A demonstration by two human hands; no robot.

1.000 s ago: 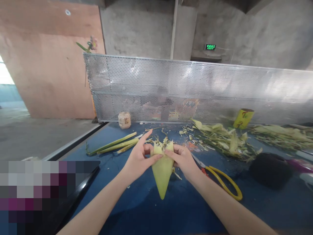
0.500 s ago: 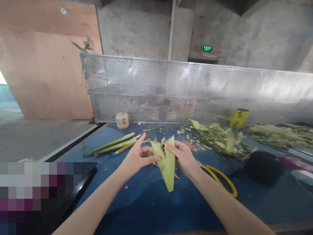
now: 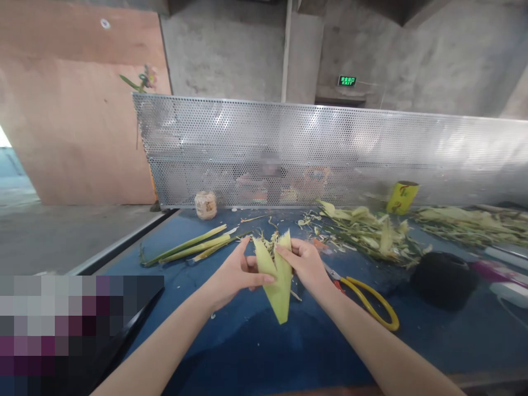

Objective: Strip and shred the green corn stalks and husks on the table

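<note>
A pale green leaf strip, like a corn husk (image 3: pixel 279 294), is folded into a V with its point toward me. My left hand (image 3: pixel 239 272) pinches its left arm, thumb on top and fingers behind. On the other arm, near the frayed upper end, my right hand (image 3: pixel 304 258) is closed with the thumb pressed flat. The husk is held above a blue table (image 3: pixel 231 352). Scissors with yellow handles (image 3: pixel 377 308) lie beside my right forearm, which partly covers them. Dry scraps show behind the fold.
Long green stalks (image 3: pixel 193 245) lie to the left. Husk piles (image 3: pixel 371 231) spread at the right, near a black spool (image 3: pixel 443 280) and a yellow can (image 3: pixel 403 198). A whitish roll (image 3: pixel 205 205) stands before a perforated metal panel (image 3: pixel 247 132).
The two arms of the husk have come closer together, and its fold has shifted slightly left. My right hand has moved a little left too. Both hands keep their hold.
</note>
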